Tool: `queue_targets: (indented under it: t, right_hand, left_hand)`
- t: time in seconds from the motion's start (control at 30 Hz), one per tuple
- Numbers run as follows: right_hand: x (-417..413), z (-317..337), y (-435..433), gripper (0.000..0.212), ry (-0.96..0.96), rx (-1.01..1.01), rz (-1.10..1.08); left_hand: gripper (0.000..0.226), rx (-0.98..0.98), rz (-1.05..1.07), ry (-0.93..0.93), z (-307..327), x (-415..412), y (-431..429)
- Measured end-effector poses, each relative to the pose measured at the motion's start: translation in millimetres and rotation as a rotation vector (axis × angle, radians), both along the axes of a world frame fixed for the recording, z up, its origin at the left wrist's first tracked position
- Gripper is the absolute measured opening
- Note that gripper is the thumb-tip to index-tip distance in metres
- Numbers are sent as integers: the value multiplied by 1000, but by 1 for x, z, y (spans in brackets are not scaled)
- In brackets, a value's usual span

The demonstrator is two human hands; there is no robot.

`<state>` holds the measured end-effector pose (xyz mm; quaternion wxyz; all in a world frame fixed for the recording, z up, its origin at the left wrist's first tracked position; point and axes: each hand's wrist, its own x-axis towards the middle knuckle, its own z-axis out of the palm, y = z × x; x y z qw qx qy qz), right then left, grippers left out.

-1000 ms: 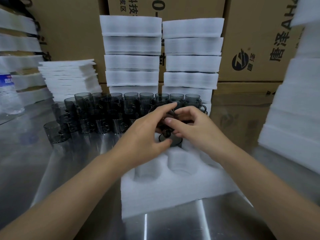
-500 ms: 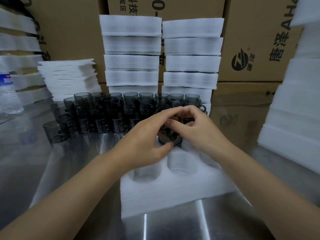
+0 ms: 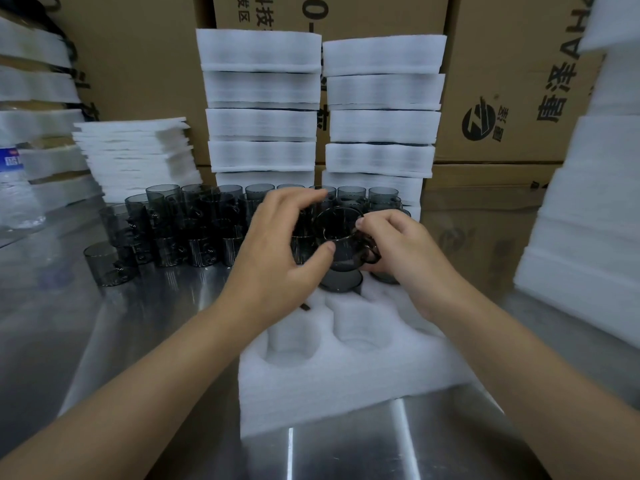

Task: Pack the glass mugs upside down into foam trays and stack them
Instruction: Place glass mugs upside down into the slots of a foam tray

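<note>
Your right hand pinches the smoky grey glass mug at rim and handle. The mug is mouth up, just above the far pockets of the white foam tray. Your left hand curls round the mug, thumb on its wall. The tray lies on the steel bench.

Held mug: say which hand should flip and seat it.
Right, probably. The right hand pinches the mug at rim and handle, while the left hand only cups its side, thumb on the wall. Open pockets in the foam tray lie just below.
</note>
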<state>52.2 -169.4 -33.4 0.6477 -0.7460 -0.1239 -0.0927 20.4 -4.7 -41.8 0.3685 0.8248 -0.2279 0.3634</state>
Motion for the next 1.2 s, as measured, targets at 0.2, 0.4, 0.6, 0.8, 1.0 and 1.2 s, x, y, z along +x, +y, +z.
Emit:
queue_targets:
  t: [0.2,0.4,0.6,0.8,1.0,1.2]
  right_hand:
    - [-1,2,0,27,8,26,-7]
    - [0,1,3,22,-10,61,14]
    - [-2,5,3,23,-19,139,9]
    - [-4,7,4,29,-42,173,13]
    - [-2,6,3,28,-53,167,19]
    - [-1,5,3,27,-56,159,28]
  left_hand:
    - [28,-428,-158,318,0,12,6]
    - [15,-597,-285,502,1,20,9]
    - [14,-639,-323,532,2,21,12]
    - [13,-582,-361,565,2,20,12]
    - [10,-551,-381,589,1,22,12]
    - [19,-544,-367,618,1,23,12]
